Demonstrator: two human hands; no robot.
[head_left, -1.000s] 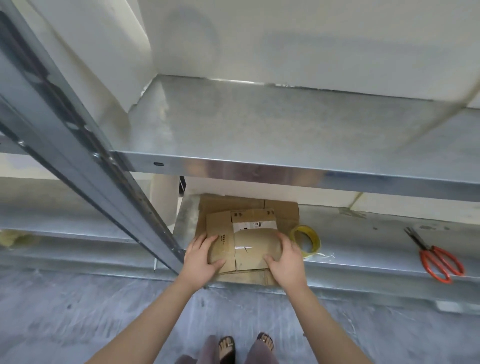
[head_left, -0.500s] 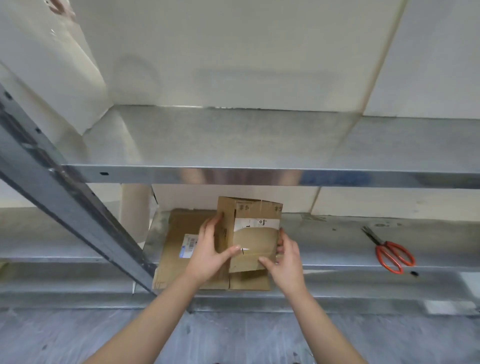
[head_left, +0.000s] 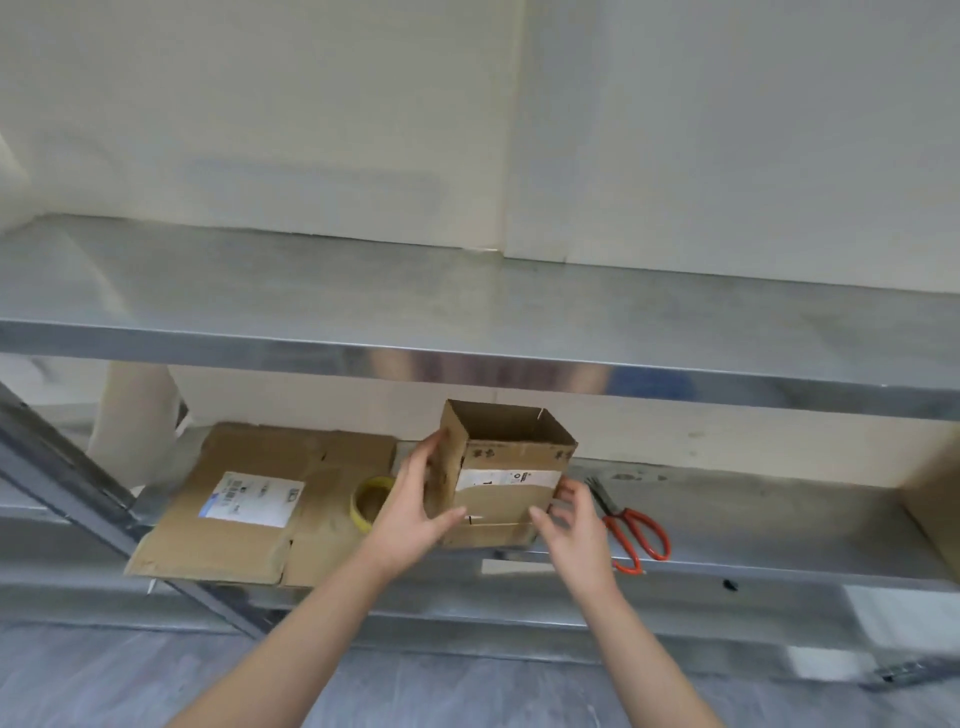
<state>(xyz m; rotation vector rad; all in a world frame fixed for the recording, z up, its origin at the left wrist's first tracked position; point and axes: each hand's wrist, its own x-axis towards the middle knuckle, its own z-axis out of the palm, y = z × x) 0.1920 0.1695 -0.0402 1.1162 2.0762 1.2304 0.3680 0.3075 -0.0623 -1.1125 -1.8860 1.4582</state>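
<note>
Cardboard is squared up: the small box stands open-topped at the front of the lower shelf, just left of the scissors. My left hand grasps its far side from the scissors, fingers along the wall and thumb on the front face. My right hand is loose, fingers spread at the corner nearest the scissors, thumb tip barely on the front. So, as I judge it, the shaping is done. Folding the flaps shut and sealing them remain. The tape roll, well left of the scissors beyond the box, lies untouched.
</note>
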